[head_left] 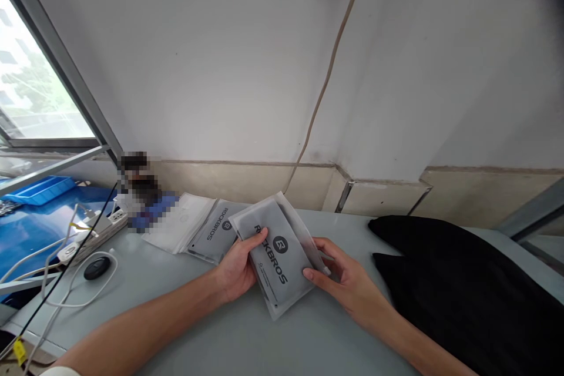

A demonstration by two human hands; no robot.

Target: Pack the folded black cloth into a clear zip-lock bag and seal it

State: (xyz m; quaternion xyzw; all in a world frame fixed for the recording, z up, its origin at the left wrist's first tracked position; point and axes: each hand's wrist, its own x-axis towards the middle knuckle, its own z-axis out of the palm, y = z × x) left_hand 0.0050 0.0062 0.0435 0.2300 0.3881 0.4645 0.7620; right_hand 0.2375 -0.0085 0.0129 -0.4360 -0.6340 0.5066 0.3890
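Observation:
Between my two hands, over the table, is a frosted zip bag (282,261) printed ROCKBROS, held tilted. My left hand (240,264) grips its left side, thumb on the printed front. My right hand (341,276) pinches the right edge near the zip slider, thumb in front and fingers behind. A second translucent layer shows behind the bag's upper right edge; I cannot tell whether it is a flap or another bag. Just left of my left hand, another printed ROCKBROS bag (215,229) lies on the table beside a pale clear bag (180,220).
Black fabric (467,294) covers the table's right side. At left are a power strip (94,235) with white cables, a round black device (97,268) and a blue tray (42,190). A wall (247,70) with a hanging cable (326,76) stands behind the grey table (185,335).

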